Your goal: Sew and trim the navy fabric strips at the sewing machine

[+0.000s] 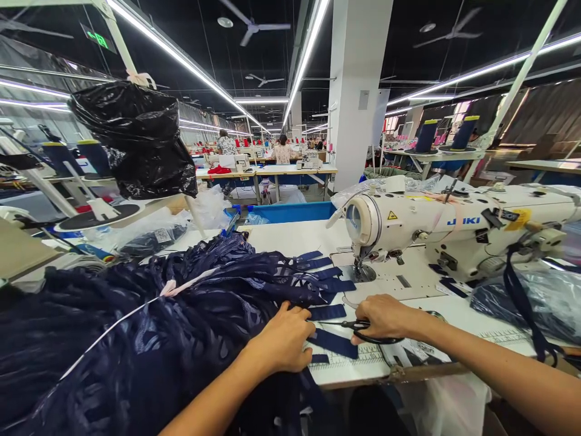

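My left hand [284,339] is closed in a loose fist, pressing down on the edge of a big heap of dark navy lace fabric [149,327] near the table's front. My right hand [384,318] grips black scissors [358,327], blades pointing left toward the left hand. Several navy fabric strips [333,342] lie between and beyond the hands. A thin white-pink tape [167,289] runs across the heap.
A white JUKI sewing machine [436,227] stands at the right, its needle [361,266] just beyond the strips. A black plastic bag [136,139] hangs at the left over thread stands. A clear bag of navy cloth [540,303] lies far right. Other workers [281,151] sit at distant tables.
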Action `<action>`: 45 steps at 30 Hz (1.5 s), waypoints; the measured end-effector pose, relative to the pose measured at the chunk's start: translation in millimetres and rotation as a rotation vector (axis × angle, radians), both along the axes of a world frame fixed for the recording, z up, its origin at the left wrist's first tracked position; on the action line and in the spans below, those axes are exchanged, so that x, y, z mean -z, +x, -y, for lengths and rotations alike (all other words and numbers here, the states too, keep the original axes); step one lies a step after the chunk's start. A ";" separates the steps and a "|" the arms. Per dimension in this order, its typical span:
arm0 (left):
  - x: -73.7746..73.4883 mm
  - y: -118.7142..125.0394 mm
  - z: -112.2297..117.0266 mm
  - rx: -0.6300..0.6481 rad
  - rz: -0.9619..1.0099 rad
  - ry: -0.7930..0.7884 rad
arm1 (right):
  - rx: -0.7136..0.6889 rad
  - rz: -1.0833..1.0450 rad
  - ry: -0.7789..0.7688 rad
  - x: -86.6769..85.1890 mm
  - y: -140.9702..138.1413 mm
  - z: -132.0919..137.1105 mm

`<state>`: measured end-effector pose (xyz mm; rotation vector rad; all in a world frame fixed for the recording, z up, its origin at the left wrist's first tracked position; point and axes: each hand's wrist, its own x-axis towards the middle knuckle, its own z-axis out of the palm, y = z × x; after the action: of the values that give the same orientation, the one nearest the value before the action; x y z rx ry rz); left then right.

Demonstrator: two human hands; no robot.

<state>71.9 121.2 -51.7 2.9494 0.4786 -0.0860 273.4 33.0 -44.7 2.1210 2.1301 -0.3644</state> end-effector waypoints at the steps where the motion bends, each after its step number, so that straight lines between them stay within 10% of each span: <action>1: 0.1 -0.3 -0.3 0.001 0.002 -0.009 | -0.008 -0.014 0.015 1.0 0.1 0.3; 22: -6.4 -2.5 -0.5 -0.034 -0.024 -0.180 | -0.005 -0.263 0.066 17.5 9.9 12.2; 32: -2.8 -4.0 0.3 -0.054 0.035 -0.137 | 0.018 0.161 0.109 13.1 0.1 12.1; 45: -4.7 0.7 -3.9 -0.053 0.126 -0.061 | -0.002 0.190 0.119 16.1 -13.9 0.2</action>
<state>72.6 125.1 -47.0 2.8579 0.5260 0.0888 259.5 32.7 -60.8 2.1187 2.0931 -0.0342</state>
